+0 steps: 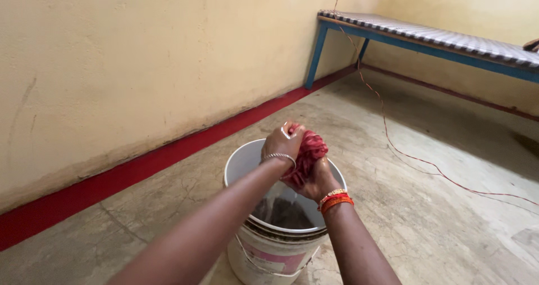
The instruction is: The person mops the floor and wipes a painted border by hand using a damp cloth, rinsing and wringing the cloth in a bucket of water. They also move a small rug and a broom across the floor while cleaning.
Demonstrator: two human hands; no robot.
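- Head view, looking down along two bare forearms to a red cloth (pixel 307 153) bunched between both hands, right over the mouth of a white plastic bucket (pixel 247 161)
- Left hand (pixel 282 143) on top at about 11 o'clock of the bundle, grip clenched over the cloth, a thin silver bangle at the wrist
- Right hand (pixel 320 181) beneath at about 5 o'clock, grip clenched on the lower end of the cloth, orange and beaded bangles at the wrist
- Judged step: wringing the wet cloth over the bucket, hands twisted against each other
- Next move, as a judgement: calls for a firm counter-twist and for holding the bundle above the rim so that drips fall inside
- Cloth: soft, crumpled, mottled red and pink, seemingly wet
- Bucket: round, smooth-walled, pink label low on the side, dark water inside
- Floor (pixel 426 206): rough grey concrete, cracked, a thin red cord (pixel 393 144) trailing toward 3 o'clock
- Wall (pixel 140 66): matt cream plaster with a red skirting band
- Bench (pixel 438 38) at 1 o'clock: blue metal frame, striped woven top
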